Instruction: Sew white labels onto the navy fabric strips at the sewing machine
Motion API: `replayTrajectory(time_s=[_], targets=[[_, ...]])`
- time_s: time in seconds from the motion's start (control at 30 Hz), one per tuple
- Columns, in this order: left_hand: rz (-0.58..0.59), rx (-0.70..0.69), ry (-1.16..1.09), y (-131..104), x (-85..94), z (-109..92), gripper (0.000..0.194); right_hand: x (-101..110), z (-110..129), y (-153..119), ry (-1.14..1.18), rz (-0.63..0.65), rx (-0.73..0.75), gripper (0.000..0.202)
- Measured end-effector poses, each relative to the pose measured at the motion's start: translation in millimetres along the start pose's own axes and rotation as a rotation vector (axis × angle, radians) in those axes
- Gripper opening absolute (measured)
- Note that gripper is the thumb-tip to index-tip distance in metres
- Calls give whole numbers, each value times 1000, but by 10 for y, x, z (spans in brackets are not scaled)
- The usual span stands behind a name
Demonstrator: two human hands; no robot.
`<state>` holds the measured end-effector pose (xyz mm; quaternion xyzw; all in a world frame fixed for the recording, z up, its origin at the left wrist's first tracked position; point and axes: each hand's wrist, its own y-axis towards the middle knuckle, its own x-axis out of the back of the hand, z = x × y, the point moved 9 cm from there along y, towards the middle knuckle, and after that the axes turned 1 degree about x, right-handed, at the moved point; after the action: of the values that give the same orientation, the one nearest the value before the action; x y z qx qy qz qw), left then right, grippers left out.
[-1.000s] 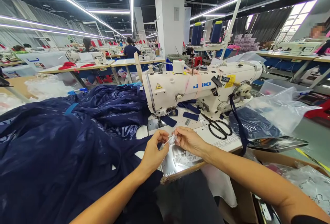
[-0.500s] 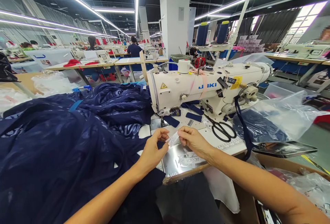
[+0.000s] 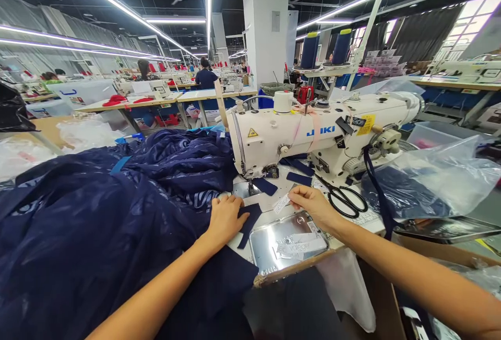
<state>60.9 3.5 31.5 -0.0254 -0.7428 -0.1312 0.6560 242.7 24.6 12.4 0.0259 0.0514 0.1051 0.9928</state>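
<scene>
My left hand (image 3: 225,215) lies flat with fingers spread on the navy blue fabric (image 3: 117,214) at the edge of the sewing table, beside a small navy piece (image 3: 248,220). My right hand (image 3: 315,205) pinches a small white label (image 3: 281,203) between thumb and fingers, just above the table in front of the white JUKI sewing machine (image 3: 313,131). The machine's needle area (image 3: 250,187) is a short way beyond both hands. A shiny metal tray (image 3: 263,246) holding white labels sits below my right hand.
Black scissors (image 3: 346,199) lie right of my right hand. Small navy patches (image 3: 299,178) rest under the machine arm. A clear plastic bag (image 3: 438,173) with navy cloth is at the right, a cardboard box (image 3: 415,246) below it. Other people sit at tables far behind.
My hands, which held the white label together, have parted. The left hand dropped onto the navy fabric; the right hand kept the label and moved it toward the machine.
</scene>
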Motion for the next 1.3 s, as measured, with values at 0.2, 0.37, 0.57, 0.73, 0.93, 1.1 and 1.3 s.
replayTrajectory(time_s=[0.2, 0.37, 0.57, 0.73, 0.93, 1.1, 1.3], targets=[[-93, 85, -590, 38, 72, 110, 10, -218, -29, 29, 91, 6, -31, 19], [-30, 256, -1177, -22, 47, 145, 21, -663, 14, 77, 168, 114, -10, 20], [50, 417, -1416, -110, -42, 175, 32, -872, 103, 206, 97, 97, 98, 14], [32, 402, -1476, -105, -53, 221, 28, -895, 169, 242, -13, 93, 180, 13], [-110, 275, -1380, -112, 150, 182, 26, -888, 189, 232, -53, 65, 203, 15], [-96, 333, -1383, -141, 106, 168, 21, -902, 177, 217, -54, 86, 199, 13], [-4, 420, -1464, -166, -24, 184, 21, -911, 167, 230, -1, 127, 139, 8]])
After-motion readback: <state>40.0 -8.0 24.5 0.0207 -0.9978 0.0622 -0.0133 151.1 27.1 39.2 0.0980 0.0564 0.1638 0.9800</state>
